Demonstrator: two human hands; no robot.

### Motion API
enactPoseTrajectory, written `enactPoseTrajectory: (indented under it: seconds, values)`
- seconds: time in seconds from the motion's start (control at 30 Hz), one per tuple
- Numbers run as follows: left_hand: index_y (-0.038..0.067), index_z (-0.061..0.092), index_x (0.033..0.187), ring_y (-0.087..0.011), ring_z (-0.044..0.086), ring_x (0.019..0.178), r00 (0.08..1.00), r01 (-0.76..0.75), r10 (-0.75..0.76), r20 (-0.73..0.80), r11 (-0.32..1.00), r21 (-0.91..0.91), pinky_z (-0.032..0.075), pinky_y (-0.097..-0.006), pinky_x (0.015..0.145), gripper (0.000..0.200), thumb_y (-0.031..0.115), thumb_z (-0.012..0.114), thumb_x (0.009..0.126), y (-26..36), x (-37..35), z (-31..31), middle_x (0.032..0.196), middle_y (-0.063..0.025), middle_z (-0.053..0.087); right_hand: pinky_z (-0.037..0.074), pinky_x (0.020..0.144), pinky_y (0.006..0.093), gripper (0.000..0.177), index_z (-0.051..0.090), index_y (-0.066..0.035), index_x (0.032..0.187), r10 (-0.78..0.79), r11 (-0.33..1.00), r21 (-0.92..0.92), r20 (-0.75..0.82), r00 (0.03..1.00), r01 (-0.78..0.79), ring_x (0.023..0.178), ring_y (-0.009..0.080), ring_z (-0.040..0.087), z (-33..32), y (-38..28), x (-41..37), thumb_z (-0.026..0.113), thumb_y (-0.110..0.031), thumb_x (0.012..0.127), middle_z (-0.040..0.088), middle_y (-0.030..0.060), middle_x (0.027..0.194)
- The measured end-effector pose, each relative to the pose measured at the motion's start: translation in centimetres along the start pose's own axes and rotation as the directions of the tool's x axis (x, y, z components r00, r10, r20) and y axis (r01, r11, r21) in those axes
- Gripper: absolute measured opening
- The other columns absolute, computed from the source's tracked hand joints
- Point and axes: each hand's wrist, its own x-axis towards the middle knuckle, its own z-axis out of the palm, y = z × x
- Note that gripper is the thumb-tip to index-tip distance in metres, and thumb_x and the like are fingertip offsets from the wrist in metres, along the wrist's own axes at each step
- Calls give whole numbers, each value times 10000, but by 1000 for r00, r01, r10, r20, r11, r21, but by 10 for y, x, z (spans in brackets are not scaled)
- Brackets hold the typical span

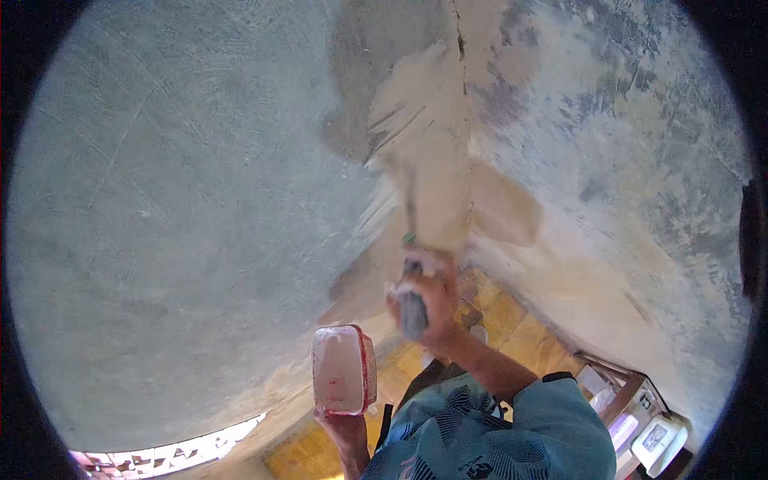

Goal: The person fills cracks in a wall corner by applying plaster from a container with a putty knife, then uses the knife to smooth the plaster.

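Observation:
My right hand (436, 292) is wrapped round the grey handle of a putty knife (413, 318). Its thin blade is seen almost edge-on and blurred, against fresh beige plaster (436, 160) beside the inner corner of the walls. Lower down, my left hand (344, 430) grips the bottom end of a rectangular plastic tub (370, 372) with a red rim. The tub is tilted toward me, with whitish material and reddish smears inside. Most of the left hand's fingers are hidden behind it.
A grey-blue wall (176, 200) fills the left, and a patchy wall (616, 160) the right, with a cracked seam between them. Below lies a yellowish tiled floor (512, 320). At lower right stand a wooden shelf (624, 396) and a white boxy object (660, 440).

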Motion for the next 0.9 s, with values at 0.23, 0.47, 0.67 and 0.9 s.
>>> enactPoseTrajectory:
  seconds: [0.23,0.47,0.67,0.9]
  values:
    - [100,407,1376,-316,531,1181,999,34,-34,-37,999,10,537,-521,824,676,563,410,884,-3,3,-1,1324,-110,477,440,872,416,342,523,-76,985,-63,981,-193,-153,986,33,1033,340,542,-7,48,59,717,13,718,558,190,1209]
    - [97,415,1364,-317,539,1170,997,32,-31,-72,999,18,549,-518,800,689,564,458,859,-2,2,2,1310,-105,483,403,887,456,377,569,-124,1007,-76,995,-64,-8,997,75,1074,352,538,7,30,25,746,-22,690,546,162,1267]
    - [110,403,1393,-317,531,1187,999,39,-39,-11,999,24,522,-518,866,704,553,491,853,5,0,16,1358,-100,465,426,862,458,361,549,-115,1010,40,983,177,41,998,-46,1068,358,564,-10,-37,-5,747,-50,716,563,173,1235]
    - [18,515,1295,-222,558,1157,992,-31,21,122,996,86,522,-412,894,515,367,515,917,4,16,36,1267,-88,573,530,778,366,357,488,-72,1055,646,566,424,305,700,-707,1011,261,605,-66,-51,-33,737,-166,816,576,161,1188]
